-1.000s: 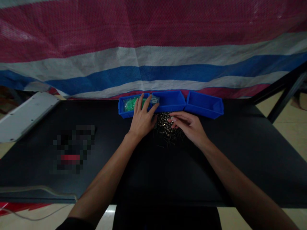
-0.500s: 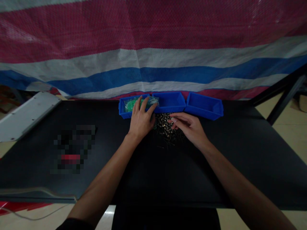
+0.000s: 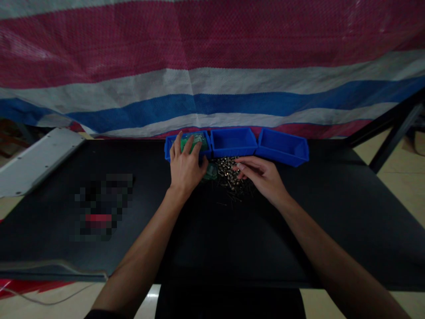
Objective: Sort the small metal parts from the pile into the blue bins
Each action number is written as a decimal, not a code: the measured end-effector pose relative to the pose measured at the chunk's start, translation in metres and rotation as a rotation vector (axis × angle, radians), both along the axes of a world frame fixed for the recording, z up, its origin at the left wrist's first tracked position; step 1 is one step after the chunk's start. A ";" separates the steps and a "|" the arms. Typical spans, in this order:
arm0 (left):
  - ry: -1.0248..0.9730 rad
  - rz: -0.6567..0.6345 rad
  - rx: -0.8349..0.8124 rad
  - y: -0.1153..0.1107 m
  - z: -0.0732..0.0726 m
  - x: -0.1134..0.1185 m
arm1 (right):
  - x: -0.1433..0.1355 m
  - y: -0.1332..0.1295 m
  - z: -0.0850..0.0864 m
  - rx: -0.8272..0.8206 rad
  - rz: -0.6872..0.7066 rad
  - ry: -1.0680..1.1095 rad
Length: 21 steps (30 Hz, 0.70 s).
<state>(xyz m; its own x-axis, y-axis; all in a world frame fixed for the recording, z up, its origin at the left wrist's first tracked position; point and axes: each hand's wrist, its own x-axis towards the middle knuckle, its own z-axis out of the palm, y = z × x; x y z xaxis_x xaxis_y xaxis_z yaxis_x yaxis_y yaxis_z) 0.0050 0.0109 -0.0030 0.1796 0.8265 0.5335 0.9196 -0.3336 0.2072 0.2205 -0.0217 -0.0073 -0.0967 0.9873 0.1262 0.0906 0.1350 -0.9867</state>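
My left hand (image 3: 186, 166) reaches over the front wall of the left blue bin (image 3: 168, 153), fingers spread and resting on a clear plastic bag with green contents (image 3: 195, 138). Its palm hides part of the bin. Beside the thumb, a greenish clear packet (image 3: 210, 172) lies on the table. A heap of small metal screws (image 3: 229, 170) spreads next to that packet. My right hand (image 3: 260, 177) is at the heap's right side, thumb and fingertips pressed together. Whatever those fingertips hold is too small to make out.
A middle blue bin (image 3: 234, 141) and a right blue bin (image 3: 283, 146) stand in the same row on the black table (image 3: 232, 248). A pixelated dark object (image 3: 102, 206) lies at left, near a white metal panel (image 3: 40, 161). A striped tarp (image 3: 212, 48) hangs behind.
My left hand has moved left, and the clear bag that reached toward the middle bin now sits within the left bin. More of the packet beside the screws shows. My right hand stays put.
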 end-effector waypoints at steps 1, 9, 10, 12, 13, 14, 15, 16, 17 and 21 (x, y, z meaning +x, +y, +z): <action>-0.004 -0.035 0.005 0.000 -0.001 0.001 | 0.000 0.000 0.000 -0.004 0.001 0.001; 0.055 -0.430 -0.153 -0.003 0.017 -0.004 | 0.000 0.000 0.002 -0.001 -0.010 0.000; 0.087 -0.451 -0.219 -0.004 0.020 -0.006 | 0.000 0.000 0.001 0.002 -0.009 0.000; 0.138 -0.471 -0.316 -0.006 0.022 -0.010 | 0.001 0.000 0.001 0.005 -0.007 0.000; 0.152 -0.471 -0.347 -0.006 0.022 -0.012 | 0.001 0.000 0.001 0.008 -0.007 -0.002; 0.159 -0.469 -0.368 -0.007 0.022 -0.012 | 0.001 0.000 0.001 0.009 -0.007 -0.004; 0.160 -0.463 -0.380 -0.008 0.021 -0.013 | 0.000 0.000 0.001 0.010 -0.007 -0.007; 0.159 -0.454 -0.385 -0.008 0.021 -0.013 | 0.000 0.000 0.001 0.010 -0.007 -0.009; 0.158 -0.445 -0.384 -0.009 0.020 -0.012 | 0.000 0.000 0.001 0.010 -0.007 -0.010; 0.149 -0.417 -0.345 -0.009 0.020 -0.011 | 0.001 0.001 0.000 0.013 0.001 -0.016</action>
<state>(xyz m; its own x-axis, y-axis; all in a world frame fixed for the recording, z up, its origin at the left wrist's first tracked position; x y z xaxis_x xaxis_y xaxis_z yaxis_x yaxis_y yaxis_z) -0.0056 0.0023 0.0172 0.5809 0.7918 0.1885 0.7523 -0.6107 0.2471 0.2212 -0.0210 -0.0069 -0.0999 0.9854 0.1379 0.1061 0.1483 -0.9832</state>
